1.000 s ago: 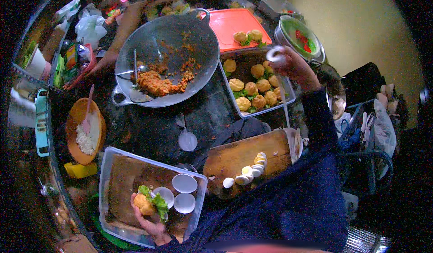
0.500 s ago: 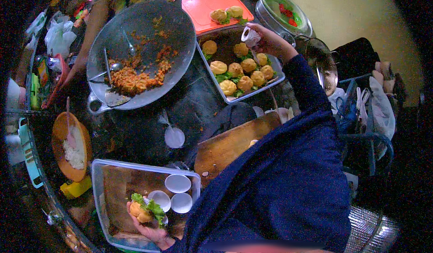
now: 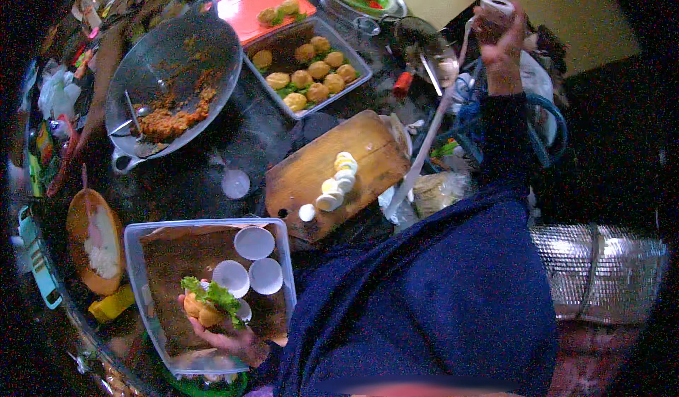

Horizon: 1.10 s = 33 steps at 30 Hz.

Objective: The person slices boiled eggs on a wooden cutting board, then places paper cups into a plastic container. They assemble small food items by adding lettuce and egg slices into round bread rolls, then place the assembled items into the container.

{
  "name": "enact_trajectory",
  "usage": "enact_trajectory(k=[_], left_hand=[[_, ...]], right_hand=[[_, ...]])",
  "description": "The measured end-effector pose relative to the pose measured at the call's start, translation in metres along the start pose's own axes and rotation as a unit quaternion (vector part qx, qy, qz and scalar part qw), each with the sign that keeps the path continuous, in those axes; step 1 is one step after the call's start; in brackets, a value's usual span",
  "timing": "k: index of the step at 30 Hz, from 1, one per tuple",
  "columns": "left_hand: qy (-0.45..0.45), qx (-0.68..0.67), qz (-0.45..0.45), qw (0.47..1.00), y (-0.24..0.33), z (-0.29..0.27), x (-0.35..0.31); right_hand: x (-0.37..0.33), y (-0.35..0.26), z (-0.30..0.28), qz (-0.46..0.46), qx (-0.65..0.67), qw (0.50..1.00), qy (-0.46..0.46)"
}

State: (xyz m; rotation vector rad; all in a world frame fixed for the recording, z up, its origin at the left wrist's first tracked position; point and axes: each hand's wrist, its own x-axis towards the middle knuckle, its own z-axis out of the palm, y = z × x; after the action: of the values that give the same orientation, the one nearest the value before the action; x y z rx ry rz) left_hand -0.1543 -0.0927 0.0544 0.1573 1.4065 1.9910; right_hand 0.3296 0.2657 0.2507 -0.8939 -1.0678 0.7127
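Note:
My left hand [image 3: 223, 330] is closed around a bun [image 3: 201, 311] with frilly lettuce [image 3: 212, 292] sticking out of it. It holds this over a clear plastic box [image 3: 136, 266] lined with brown paper. White paper cups [image 3: 254, 243] stand in the box beside the bun. Raised at the upper right, my right hand [image 3: 503, 47] grips a white roll [image 3: 497, 6] with a hole through its middle, probably paper. A long pale strip [image 3: 433, 125] runs from the roll down past the cutting board's right side.
A wooden cutting board [image 3: 297, 188] bears sliced boiled egg [image 3: 344, 174]. Behind it stands a box [image 3: 290, 113] of filled buns, with an orange lid [image 3: 244, 4]. A large wok [image 3: 155, 57] holds reddish filling; a rice bowl [image 3: 78, 238] stands left. A silvery quilted bag [image 3: 601, 270] lies right.
My right hand has moved right, away from the box of buns, with the roll, and the long strip now shows. The view has shifted, uncovering the egg slices. My left hand still holds the bun.

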Motion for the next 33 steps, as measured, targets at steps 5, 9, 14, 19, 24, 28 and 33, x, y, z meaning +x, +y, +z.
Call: enact_trajectory(k=[5, 9, 14, 19, 24, 28, 33], left_hand=[[0.018, -0.067, -0.078, 0.995, 0.005, 0.001, -0.002], [-0.023, -0.07, -0.069, 0.995, 0.005, -0.008, -0.005], [-0.084, 0.13, 0.133, 0.979, -0.008, -0.019, -0.004], [-0.025, -0.002, -0.004, 1.0, -0.011, -0.023, -0.001], [-0.096, 0.079, 0.105, 0.987, -0.009, -0.02, -0.005], [-0.023, 0.043, 0.032, 0.998, -0.001, -0.019, -0.004], [-0.016, -0.049, 0.005, 0.999, -0.002, -0.02, -0.002]], right_hand=[[-0.025, -0.107, -0.058, -0.004, 0.078, 0.995, -0.054], [-0.051, -0.15, -0.09, -0.103, 0.102, 0.986, -0.078], [-0.059, -0.213, -0.091, -0.22, 0.198, 0.946, -0.134], [-0.032, -0.274, -0.036, -0.216, 0.294, 0.877, -0.312], [-0.011, -0.222, 0.063, -0.188, 0.18, 0.924, -0.279], [0.005, -0.123, 0.163, -0.114, -0.026, 0.961, -0.251], [0.022, 0.03, 0.268, -0.021, -0.227, 0.931, -0.286]])
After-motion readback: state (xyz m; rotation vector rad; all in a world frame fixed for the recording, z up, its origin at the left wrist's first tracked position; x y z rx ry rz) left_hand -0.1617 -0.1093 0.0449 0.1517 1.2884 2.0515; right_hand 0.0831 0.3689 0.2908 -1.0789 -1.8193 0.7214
